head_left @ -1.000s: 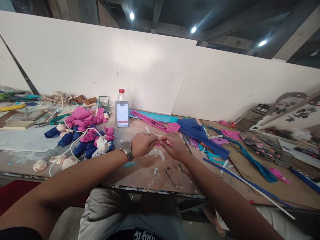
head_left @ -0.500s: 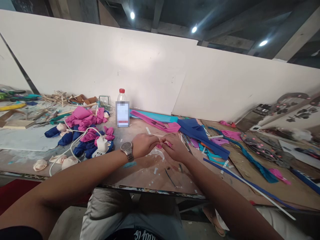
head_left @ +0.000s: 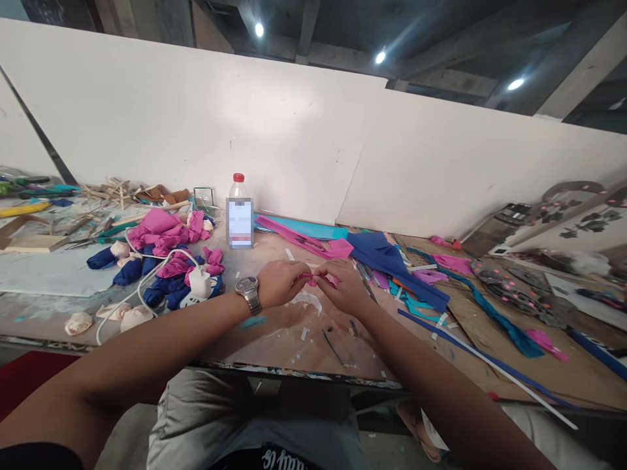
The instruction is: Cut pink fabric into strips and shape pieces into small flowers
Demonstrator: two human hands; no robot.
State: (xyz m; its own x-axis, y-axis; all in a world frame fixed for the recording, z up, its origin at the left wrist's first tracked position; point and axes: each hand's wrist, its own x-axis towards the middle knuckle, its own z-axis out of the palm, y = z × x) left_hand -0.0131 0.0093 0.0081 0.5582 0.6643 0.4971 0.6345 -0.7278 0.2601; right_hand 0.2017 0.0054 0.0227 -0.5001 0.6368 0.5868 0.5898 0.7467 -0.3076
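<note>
Little has shifted over the past second: both hands stay together above the middle of the workbench (head_left: 294, 339), with a touch more of the pink foam strip (head_left: 316, 279) now showing between them than before. The left hand (head_left: 280, 282), a steel wristwatch (head_left: 248, 290) on its wrist, pinches one end of the strip between thumb and fingertips; the right hand (head_left: 345, 287) is closed on the other end, fingers curled, so the small pink piece sits just off the bench surface between the two. Behind the hands stands a clear plastic bottle (head_left: 239, 212) with a red cap, close to the white wall panel (head_left: 196, 124). Left of the bottle lies a heap of pink and dark-blue foam pieces (head_left: 169, 251), with a white charger plug (head_left: 200, 282) and its cable resting against it. Right of the bottle, flat sheets of pink, turquoise and blue foam (head_left: 377, 254) spread across the bench, and a long blue strip (head_left: 455, 343) runs away towards the bench's right edge. Paper scraps litter the surface near the hands.
</note>
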